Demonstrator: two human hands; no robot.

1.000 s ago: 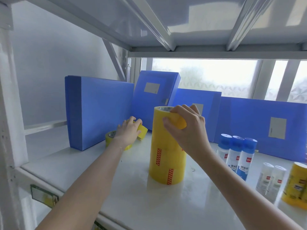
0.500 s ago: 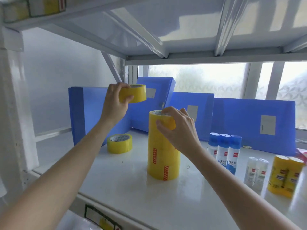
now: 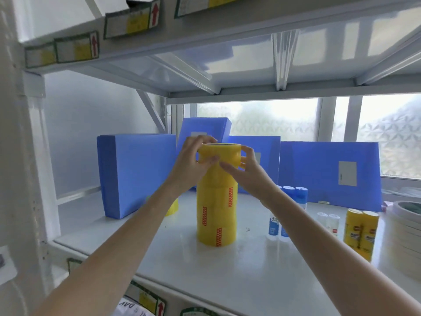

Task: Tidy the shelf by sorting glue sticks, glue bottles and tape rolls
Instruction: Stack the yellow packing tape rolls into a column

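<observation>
A tall stack of yellow tape rolls (image 3: 216,210) stands in the middle of the white shelf (image 3: 227,265). Its top yellow tape roll (image 3: 224,152) is held from both sides. My left hand (image 3: 193,160) grips the roll's left side with curled fingers. My right hand (image 3: 246,167) grips its right side, thumb across the front. Another yellow tape roll (image 3: 172,207) lies behind my left forearm, mostly hidden. Blue-capped glue bottles (image 3: 293,195) stand right of the stack, partly behind my right arm. Clear glue sticks (image 3: 328,221) and yellow glue sticks (image 3: 362,231) stand farther right.
Blue file boxes (image 3: 136,174) line the back of the shelf in front of a window. A stack of pale tape rolls (image 3: 407,224) sits at the right edge. An upper shelf (image 3: 205,42) hangs low overhead. A white upright post (image 3: 25,179) borders the left.
My left hand carried the yellow roll from the air at the left onto the top of the stack. My right hand shifted to grip that roll's right side.
</observation>
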